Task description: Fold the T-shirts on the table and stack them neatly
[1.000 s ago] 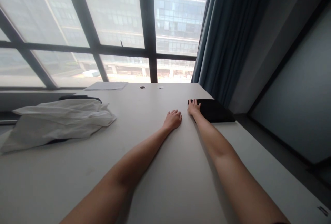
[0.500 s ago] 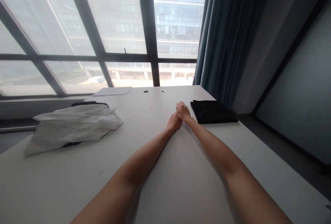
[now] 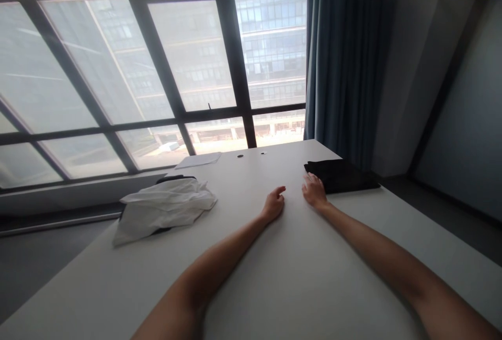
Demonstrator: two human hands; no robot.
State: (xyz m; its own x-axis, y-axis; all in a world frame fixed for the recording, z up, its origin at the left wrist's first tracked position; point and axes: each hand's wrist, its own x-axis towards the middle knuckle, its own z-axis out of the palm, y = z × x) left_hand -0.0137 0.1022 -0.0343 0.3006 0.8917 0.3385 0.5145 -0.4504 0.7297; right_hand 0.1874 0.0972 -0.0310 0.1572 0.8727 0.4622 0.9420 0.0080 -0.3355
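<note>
My left hand (image 3: 273,205) is near the middle of the white table, with a finger pointing to the right and the others loosely curled. Nothing shows in it. My right hand (image 3: 314,190) is at the left edge of a folded black cloth (image 3: 349,175), fingers stretched and slightly apart. Its fingertips overlap the cloth's edge in view; whether they press on it I cannot tell. A gap of bare tabletop separates my two hands. To the left lies a crumpled white cloth (image 3: 168,206), well apart from both hands.
The white table (image 3: 243,272) stretches toward a large window (image 3: 270,47). Something dark (image 3: 178,178) shows from under the white cloth. Flat white sheets (image 3: 198,160) lie at the far edge, near a dark round hole (image 3: 240,156). A blue curtain (image 3: 345,68) hangs at right.
My hands, clasped together before, have come apart. The right one has moved to the black cloth's left edge. The view has tilted up, showing more of the window.
</note>
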